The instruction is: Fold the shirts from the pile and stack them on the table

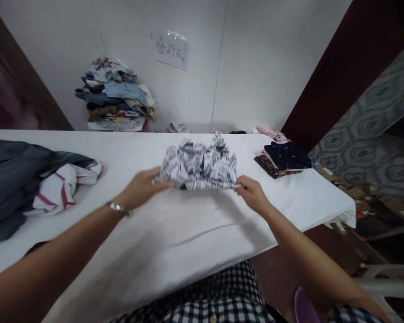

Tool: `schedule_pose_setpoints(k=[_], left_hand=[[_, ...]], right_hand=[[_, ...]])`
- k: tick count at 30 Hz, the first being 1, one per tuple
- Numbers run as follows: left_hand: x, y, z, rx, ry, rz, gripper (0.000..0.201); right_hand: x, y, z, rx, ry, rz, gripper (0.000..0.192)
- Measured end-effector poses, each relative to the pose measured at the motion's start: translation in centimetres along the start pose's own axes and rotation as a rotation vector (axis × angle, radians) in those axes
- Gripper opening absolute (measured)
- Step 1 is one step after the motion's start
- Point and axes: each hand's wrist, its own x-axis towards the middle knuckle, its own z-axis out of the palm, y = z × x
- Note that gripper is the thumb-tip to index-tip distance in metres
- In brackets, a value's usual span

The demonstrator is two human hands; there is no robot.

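A black-and-white patterned garment (200, 165) lies bunched on the white table (175, 233) in front of me. My left hand (142, 186) grips its near left edge, a bracelet on that wrist. My right hand (252, 192) pinches its near right corner. The near edge of the cloth is pulled straight between both hands, while the far part stays crumpled.
A dark garment (10, 179) and a white cloth with red stripes (62, 184) lie at the left. Folded dark clothes (283, 158) sit at the right end. A tall pile of clothes (116, 96) stands against the back wall. Cardboard (373, 202) litters the floor at right.
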Motion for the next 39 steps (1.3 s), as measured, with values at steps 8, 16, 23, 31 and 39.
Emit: schedule_pose_setpoints(k=[8,16,23,31,39], left_hand=[[-10.6,-3.2,6.0,0.123,-0.289,0.289,0.024],[-10.9,-2.3,4.5,0.099,-0.134,-0.133,0.037],[-6.5,-2.8,4.4,0.183,0.04,-0.442,0.046],[0.1,-3.6,6.9,0.366,0.035,-0.321,0.048],[0.9,-3.1,8.1,0.323,0.049,-0.293,0.043]], right_hand=[[-9.8,3.4,3.8,-0.338,-0.324,0.071,0.025],[-9.5,2.9,2.8,0.07,-0.224,0.378,0.044],[-7.8,4.1,4.0,0.055,-0.048,0.555,0.063],[-2.8,4.4,5.9,-0.183,-0.071,0.279,0.055],[-0.8,5.5,7.3,-0.204,0.0,0.227,0.046]])
